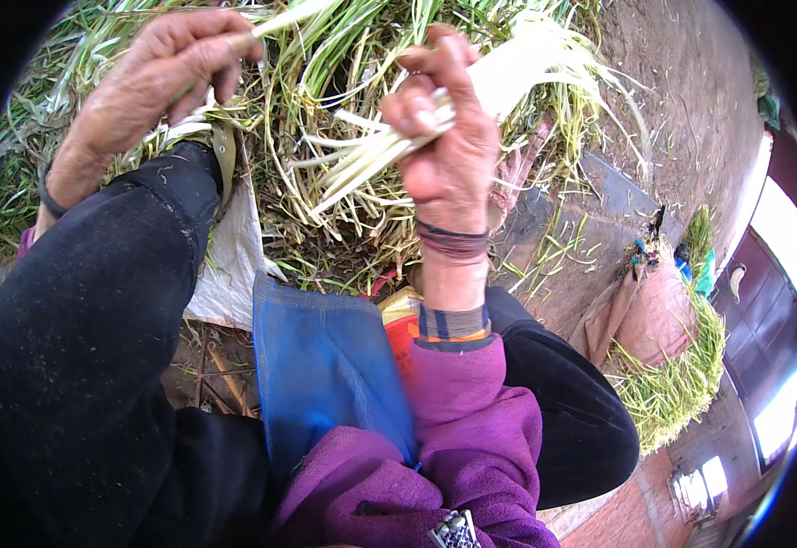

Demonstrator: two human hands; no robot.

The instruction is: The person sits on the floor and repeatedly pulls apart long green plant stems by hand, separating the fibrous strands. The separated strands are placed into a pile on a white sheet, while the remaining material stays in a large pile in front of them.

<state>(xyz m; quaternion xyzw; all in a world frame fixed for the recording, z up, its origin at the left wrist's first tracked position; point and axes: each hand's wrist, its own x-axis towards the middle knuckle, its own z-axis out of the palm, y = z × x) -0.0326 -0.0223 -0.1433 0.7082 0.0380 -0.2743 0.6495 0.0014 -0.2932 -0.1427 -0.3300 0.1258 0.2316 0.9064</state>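
My left hand (145,82) is at the upper left, above my raised knee. Between its thumb and forefinger is a single pale stalk (292,17), whose far end runs out of the picture. My right hand (450,130) grips a bunch of whitish leafy stalks (371,161). Their cut-looking ends point down and left, while the rest fans out beyond my fingers and is washed out by glare. Below both hands spreads a heap of green leaves and dry stems (344,240).
A blue apron (323,363) hangs between my legs. On the right, a large bundle of yellow-green stalks (679,404) lies partly under a pinkish cloth (659,315). White sacking (227,281) is beside my knee, and a red item (402,335) is partly hidden behind my sleeve.
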